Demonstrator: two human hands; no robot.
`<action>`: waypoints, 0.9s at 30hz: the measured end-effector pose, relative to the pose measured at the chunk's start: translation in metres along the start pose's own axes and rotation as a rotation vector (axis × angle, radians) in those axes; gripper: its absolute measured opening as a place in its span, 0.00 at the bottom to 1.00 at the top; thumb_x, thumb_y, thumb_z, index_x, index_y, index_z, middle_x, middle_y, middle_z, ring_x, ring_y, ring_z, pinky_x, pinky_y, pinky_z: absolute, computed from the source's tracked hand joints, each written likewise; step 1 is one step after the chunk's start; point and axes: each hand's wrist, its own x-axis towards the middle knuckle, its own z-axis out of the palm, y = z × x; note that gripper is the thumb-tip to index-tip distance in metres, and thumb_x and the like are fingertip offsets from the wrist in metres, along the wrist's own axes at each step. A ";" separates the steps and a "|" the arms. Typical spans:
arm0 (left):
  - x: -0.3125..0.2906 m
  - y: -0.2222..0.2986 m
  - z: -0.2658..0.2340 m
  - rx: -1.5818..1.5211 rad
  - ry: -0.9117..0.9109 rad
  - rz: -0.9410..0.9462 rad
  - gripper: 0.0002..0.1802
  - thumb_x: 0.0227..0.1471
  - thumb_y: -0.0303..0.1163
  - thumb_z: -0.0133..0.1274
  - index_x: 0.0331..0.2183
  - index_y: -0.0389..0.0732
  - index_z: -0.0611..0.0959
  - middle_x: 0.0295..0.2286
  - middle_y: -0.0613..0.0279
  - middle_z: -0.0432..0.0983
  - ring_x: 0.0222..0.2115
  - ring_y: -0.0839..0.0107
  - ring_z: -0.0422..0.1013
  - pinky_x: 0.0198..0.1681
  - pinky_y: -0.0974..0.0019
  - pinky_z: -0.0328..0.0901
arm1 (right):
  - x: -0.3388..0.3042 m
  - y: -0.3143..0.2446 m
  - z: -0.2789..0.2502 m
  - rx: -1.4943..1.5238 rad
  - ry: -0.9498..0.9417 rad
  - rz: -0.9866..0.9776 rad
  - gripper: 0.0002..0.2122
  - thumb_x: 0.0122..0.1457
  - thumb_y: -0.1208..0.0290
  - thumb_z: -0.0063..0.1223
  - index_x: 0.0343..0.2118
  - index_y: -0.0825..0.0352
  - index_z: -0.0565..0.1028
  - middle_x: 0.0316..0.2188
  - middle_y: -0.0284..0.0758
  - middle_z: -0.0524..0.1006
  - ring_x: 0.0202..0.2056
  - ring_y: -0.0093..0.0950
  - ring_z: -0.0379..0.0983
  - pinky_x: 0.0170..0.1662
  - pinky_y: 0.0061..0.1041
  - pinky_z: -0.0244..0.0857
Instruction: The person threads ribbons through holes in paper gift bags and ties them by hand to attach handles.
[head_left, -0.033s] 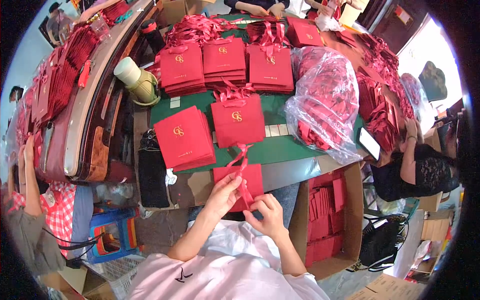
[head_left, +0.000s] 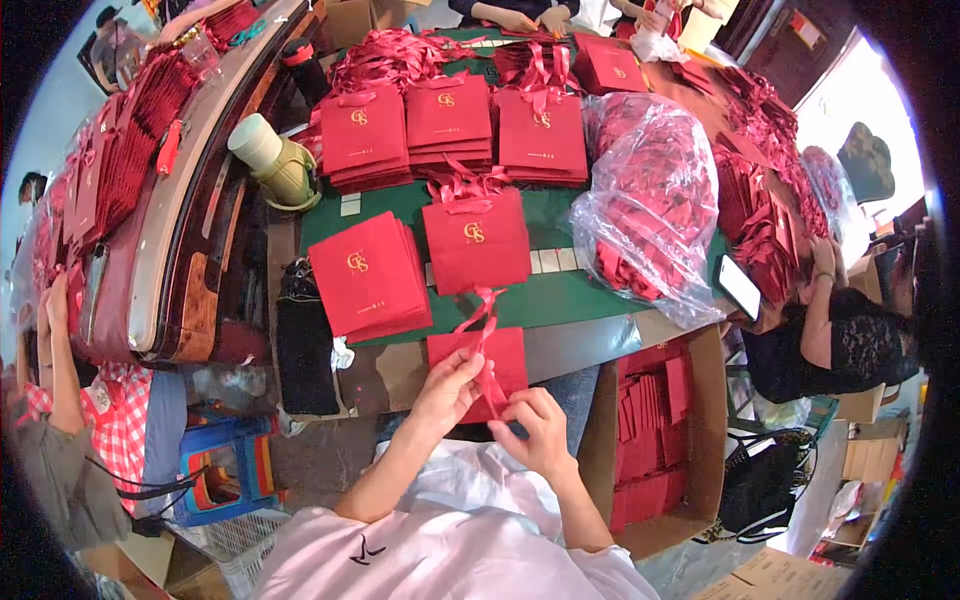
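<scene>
A red paper bag (head_left: 506, 352) rests in front of me at the table's near edge, partly hidden by my hands. A red ribbon (head_left: 488, 312) rises from it and loops over it. My left hand (head_left: 450, 387) pinches the ribbon between thumb and fingers. Just to the right and nearer, my right hand (head_left: 536, 428) is closed with bent fingers on the ribbon's lower part. Beyond my hands lies a pile of red bags with ribbon handles (head_left: 476, 240). Left of that is a stack of red bags without visible ribbons (head_left: 365, 275).
More red bag stacks (head_left: 541, 137) and a clear plastic sack of red ribbons (head_left: 650, 200) cover the green tabletop (head_left: 555, 310). A phone (head_left: 739, 288) lies to the right. An open carton of red bags (head_left: 705, 440) stands right of me. A thermos (head_left: 275, 165) stands left; co-workers sit around.
</scene>
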 end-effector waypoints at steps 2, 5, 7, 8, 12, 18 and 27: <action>-0.005 -0.005 0.006 0.123 0.051 0.078 0.09 0.61 0.28 0.53 0.44 0.42 0.79 0.38 0.62 0.79 0.41 0.72 0.76 0.47 0.66 0.70 | -0.002 0.002 0.001 0.083 0.072 0.044 0.09 0.49 0.76 0.65 0.30 0.68 0.75 0.33 0.39 0.75 0.32 0.36 0.75 0.34 0.31 0.71; -0.015 -0.010 0.019 0.222 0.086 0.159 0.10 0.60 0.28 0.55 0.44 0.38 0.78 0.37 0.59 0.80 0.39 0.73 0.77 0.46 0.68 0.71 | 0.005 -0.007 0.003 0.220 0.214 0.245 0.07 0.53 0.80 0.62 0.35 0.70 0.76 0.36 0.40 0.75 0.34 0.33 0.77 0.35 0.27 0.73; -0.020 -0.015 0.023 0.255 0.087 0.185 0.10 0.60 0.27 0.54 0.44 0.38 0.78 0.37 0.61 0.80 0.39 0.75 0.76 0.45 0.71 0.70 | 0.010 -0.008 0.006 0.242 0.217 0.278 0.08 0.55 0.80 0.61 0.38 0.70 0.76 0.37 0.40 0.75 0.35 0.30 0.77 0.35 0.24 0.73; -0.022 -0.019 0.022 0.342 0.077 0.221 0.09 0.60 0.25 0.54 0.43 0.37 0.78 0.36 0.62 0.80 0.38 0.77 0.75 0.45 0.72 0.70 | 0.016 -0.010 0.008 0.262 0.209 0.314 0.08 0.55 0.80 0.61 0.38 0.70 0.76 0.37 0.39 0.75 0.35 0.29 0.77 0.35 0.24 0.73; -0.028 -0.033 0.026 0.474 0.082 0.317 0.07 0.60 0.23 0.52 0.41 0.37 0.78 0.36 0.64 0.79 0.36 0.81 0.74 0.42 0.75 0.69 | 0.016 -0.005 0.023 0.348 0.207 0.398 0.08 0.57 0.80 0.60 0.39 0.71 0.76 0.35 0.37 0.76 0.33 0.23 0.76 0.35 0.19 0.71; -0.035 -0.032 0.022 0.682 0.170 0.388 0.04 0.59 0.24 0.54 0.38 0.38 0.79 0.33 0.69 0.78 0.32 0.85 0.72 0.36 0.77 0.66 | 0.015 -0.002 0.023 0.741 0.309 0.597 0.03 0.64 0.78 0.52 0.38 0.70 0.72 0.33 0.31 0.78 0.35 0.15 0.73 0.38 0.16 0.68; -0.050 0.011 0.028 1.547 0.336 0.553 0.13 0.56 0.35 0.59 0.32 0.35 0.75 0.24 0.50 0.74 0.25 0.58 0.74 0.29 0.61 0.68 | 0.037 0.018 0.009 0.213 0.219 0.479 0.04 0.58 0.76 0.59 0.33 0.70 0.76 0.26 0.33 0.76 0.26 0.22 0.73 0.33 0.22 0.68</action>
